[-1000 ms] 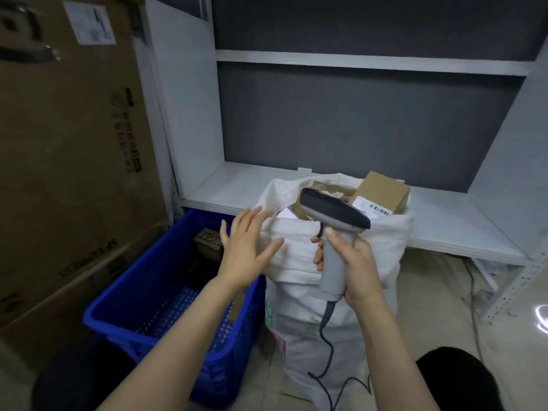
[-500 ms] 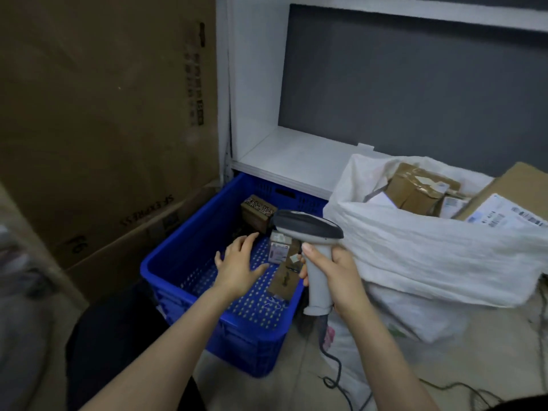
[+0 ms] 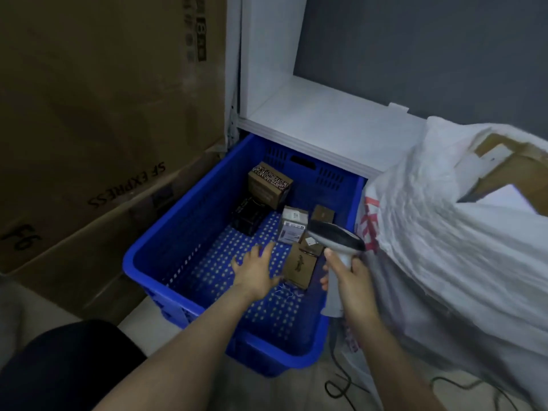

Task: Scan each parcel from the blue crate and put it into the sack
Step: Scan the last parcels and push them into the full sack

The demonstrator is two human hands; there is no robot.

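Note:
The blue crate (image 3: 166,262) sits on the floor and holds several small parcels. A brown box with printed tape (image 3: 268,185) and a black box (image 3: 247,216) lie at its far end. A grey-labelled parcel (image 3: 292,229) and a flat brown parcel (image 3: 301,265) lie at its right side. My left hand (image 3: 256,269) reaches into the crate with fingers spread, just left of the flat brown parcel, holding nothing. My right hand (image 3: 351,277) grips the handle of the grey scanner (image 3: 336,238) over the crate's right edge. The white sack (image 3: 439,232) stands to the right, with cardboard parcels showing in its mouth.
Large cardboard boxes (image 3: 98,114) stand against the crate's left side. A white shelf (image 3: 326,117) overhangs the crate's far end. The scanner's cable (image 3: 341,384) trails on the floor by the sack. My dark-clad knee (image 3: 59,366) is at the lower left.
My view has swung left and down from the sack to the crate. My left hand has dropped from the sack's rim into the crate. The scanner came along in my right hand.

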